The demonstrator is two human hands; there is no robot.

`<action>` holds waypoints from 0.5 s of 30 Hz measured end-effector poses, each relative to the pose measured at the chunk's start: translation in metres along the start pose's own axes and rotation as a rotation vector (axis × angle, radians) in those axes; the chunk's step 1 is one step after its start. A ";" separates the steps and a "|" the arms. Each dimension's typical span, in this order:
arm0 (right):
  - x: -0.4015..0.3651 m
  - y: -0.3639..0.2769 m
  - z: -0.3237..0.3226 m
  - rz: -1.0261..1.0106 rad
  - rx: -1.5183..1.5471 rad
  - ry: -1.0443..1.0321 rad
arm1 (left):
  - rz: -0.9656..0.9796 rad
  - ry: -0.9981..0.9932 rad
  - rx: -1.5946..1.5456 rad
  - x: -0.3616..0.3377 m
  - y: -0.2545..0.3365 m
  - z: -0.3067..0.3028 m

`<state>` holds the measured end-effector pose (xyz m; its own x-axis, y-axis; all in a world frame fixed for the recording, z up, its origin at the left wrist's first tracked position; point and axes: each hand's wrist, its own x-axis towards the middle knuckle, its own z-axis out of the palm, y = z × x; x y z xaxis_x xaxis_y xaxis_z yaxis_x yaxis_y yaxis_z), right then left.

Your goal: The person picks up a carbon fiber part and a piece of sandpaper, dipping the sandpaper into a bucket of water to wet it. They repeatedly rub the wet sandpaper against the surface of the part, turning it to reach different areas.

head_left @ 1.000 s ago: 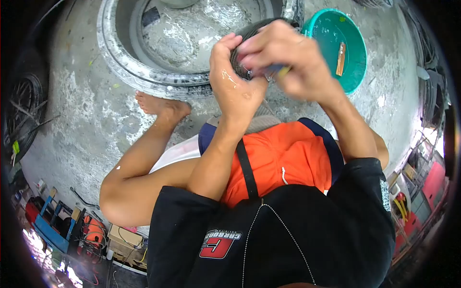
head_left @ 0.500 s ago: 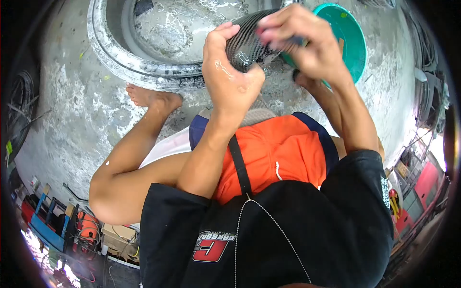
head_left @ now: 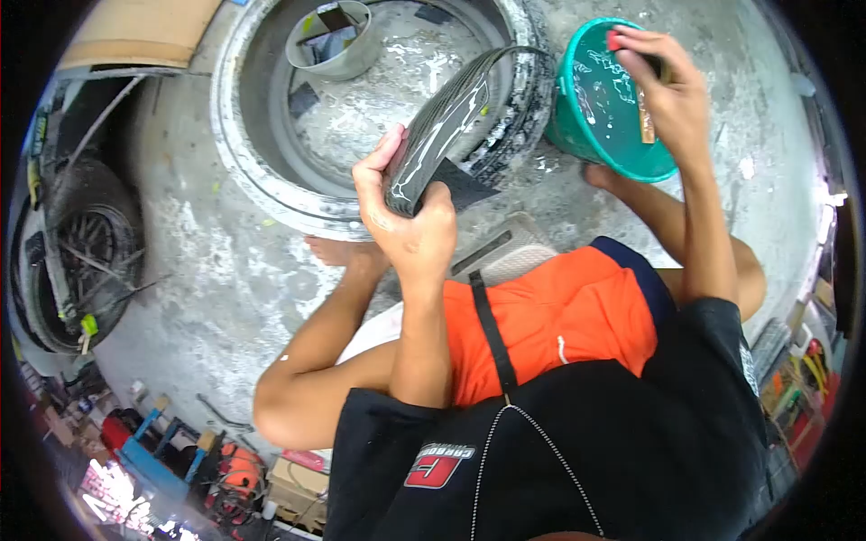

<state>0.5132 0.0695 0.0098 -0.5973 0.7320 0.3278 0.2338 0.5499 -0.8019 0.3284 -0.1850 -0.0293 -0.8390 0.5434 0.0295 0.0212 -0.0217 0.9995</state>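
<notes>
My left hand [head_left: 410, 225] grips the lower end of a curved, dark carbon-fibre part [head_left: 442, 126], thumb on one side and fingers on the other. White glints and streaks show on the part's glossy surface, and it is tilted up over a tyre [head_left: 244, 153] lying flat. My right hand [head_left: 672, 95] is raised over a green bucket [head_left: 564, 99], its fingers closed round a small object with a red end [head_left: 614, 41]; the hand hides most of it. Below that hand, a wooden strip [head_left: 646, 122] shows against the bucket's inside. Liquid with foam appears in the bucket.
Inside the tyre's ring stands a pale pail [head_left: 347, 63] with dark pieces in it. A dark sheet [head_left: 465, 185] lies by the tyre's near edge. A spoked wheel [head_left: 90, 234] stands at left, below a wooden board [head_left: 135, 32]. Tools and boxes [head_left: 298, 482] crowd the lower left.
My right hand has moved from the carbon-fibre part to above the green bucket. My left hand keeps hold of the part, which is now more fully visible. The camera view has shifted.
</notes>
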 end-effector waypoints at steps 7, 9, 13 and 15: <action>-0.030 -0.070 0.016 0.699 1.141 -0.573 | 0.509 0.021 0.427 -0.001 0.018 0.007; -0.032 -0.063 0.029 0.708 1.364 -0.606 | 0.566 -0.017 0.385 -0.001 0.011 0.008; -0.033 -0.047 0.037 0.788 1.424 -0.667 | 0.767 -0.214 0.429 -0.004 0.010 0.013; -0.034 -0.044 0.034 0.829 1.400 -0.631 | 0.800 -0.215 0.454 -0.007 0.009 0.018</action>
<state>0.4968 0.0068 0.0170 -0.9340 0.1730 -0.3126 0.0263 -0.8394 -0.5429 0.3444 -0.1735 -0.0203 -0.3658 0.6529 0.6633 0.7952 -0.1511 0.5872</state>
